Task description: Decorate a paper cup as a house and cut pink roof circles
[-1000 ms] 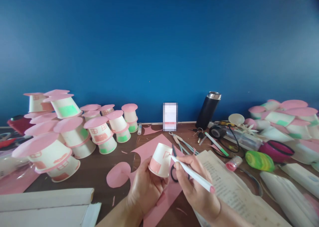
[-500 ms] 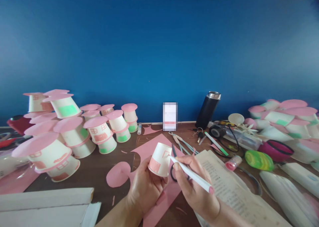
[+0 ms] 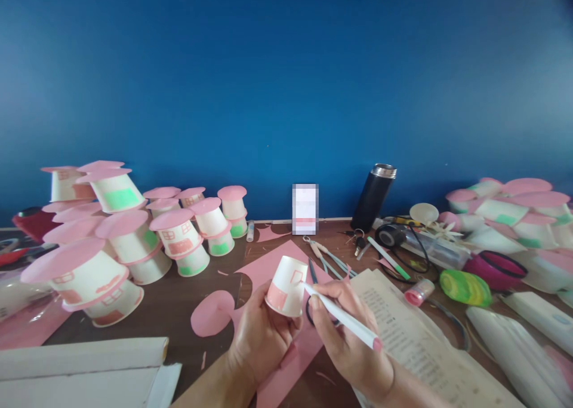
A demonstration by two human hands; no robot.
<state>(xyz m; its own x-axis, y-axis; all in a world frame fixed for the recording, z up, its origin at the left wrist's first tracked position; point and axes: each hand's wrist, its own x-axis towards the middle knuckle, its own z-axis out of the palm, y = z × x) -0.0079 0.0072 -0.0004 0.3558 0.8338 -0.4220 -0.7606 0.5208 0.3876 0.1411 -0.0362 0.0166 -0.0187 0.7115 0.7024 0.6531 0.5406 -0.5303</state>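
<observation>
My left hand [image 3: 266, 342] is wrapped round a white paper cup [image 3: 290, 273], held upside down and slightly tilted. A pink filled door shape and a pink window outline are drawn on its side. In my right hand [image 3: 347, 330] is a white felt-tip pen [image 3: 344, 315] with a pink end, its tip touching the cup at the window outline. Beneath both hands lies a cut sheet of pink paper [image 3: 273, 264], joined to a rounded pink piece [image 3: 210, 313]. Dark scissor handles are partly hidden behind my right fingers.
Stacked cup houses with pink paper roofs [image 3: 123, 224] crowd the left; more cups are piled at the far right [image 3: 523, 217]. Pliers [image 3: 324, 255], a black flask [image 3: 374, 198], a green-capped pen [image 3: 388, 257] and a printed paper [image 3: 403, 330] lie around my right hand.
The pen tip has shifted slightly left and down along the window outline, which now shows more lines. My left hand and the cup have hardly moved.
</observation>
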